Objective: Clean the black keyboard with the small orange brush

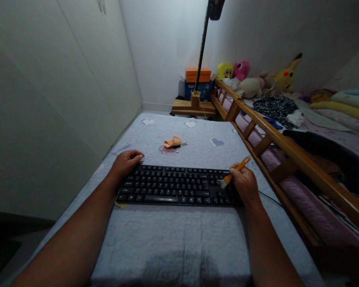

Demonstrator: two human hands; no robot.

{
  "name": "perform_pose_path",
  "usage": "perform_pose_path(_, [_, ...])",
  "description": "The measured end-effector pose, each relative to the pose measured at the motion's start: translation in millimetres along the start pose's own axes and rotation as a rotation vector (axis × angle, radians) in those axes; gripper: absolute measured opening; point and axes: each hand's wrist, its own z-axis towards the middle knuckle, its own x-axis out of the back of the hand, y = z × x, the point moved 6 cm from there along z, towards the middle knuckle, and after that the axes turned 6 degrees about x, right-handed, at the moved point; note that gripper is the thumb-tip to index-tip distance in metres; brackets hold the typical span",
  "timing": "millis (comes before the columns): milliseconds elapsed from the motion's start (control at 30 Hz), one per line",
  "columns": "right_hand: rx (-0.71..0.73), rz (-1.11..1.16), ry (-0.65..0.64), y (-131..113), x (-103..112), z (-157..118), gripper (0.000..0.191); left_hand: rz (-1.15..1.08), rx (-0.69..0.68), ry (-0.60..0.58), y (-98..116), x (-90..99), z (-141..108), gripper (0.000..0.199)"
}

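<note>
A black keyboard point(167, 183) lies flat on the light blue quilted cover. My right hand point(245, 184) is closed around a small brush point(237, 169) with an orange handle. Its pale bristles point down to the left, over the keys near the number pad; I cannot tell whether they touch. At the keyboard's upper left corner rests my left hand point(125, 162), fingers curled and thumb pressed in; whatever is inside it, if anything, is hidden. Beyond the keyboard sit a crumpled orange cloth point(172, 141) and thin cotton-swab-like sticks point(184, 144).
A wooden bed rail point(266, 127) runs along the right side, with plush toys point(248, 85) and folded bedding point(341, 105) behind it. At the far end stand a wooden lamp base point(194, 105) and an orange box point(198, 74). A cable point(271, 198) trails right.
</note>
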Motion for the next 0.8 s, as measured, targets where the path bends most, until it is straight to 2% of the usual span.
perform_pose_path(167, [0.010, -0.034, 0.024, 0.7, 1.6, 0.3, 0.025, 0.004, 0.002, 0.000, 0.4, 0.3, 0.2, 0.037])
perform_pose_path(433, [0.029, -0.036, 0.140, -1.0, 8.0, -1.0, 0.032, -0.010, 0.018, -0.012, -0.4, -0.8, 0.9, 0.039])
perform_pose_path(800, [-0.020, -0.041, 0.063, 2.9, 4.9, 0.5, 0.030, 0.004, -0.003, 0.004, 2.2, 0.5, 0.1, 0.037])
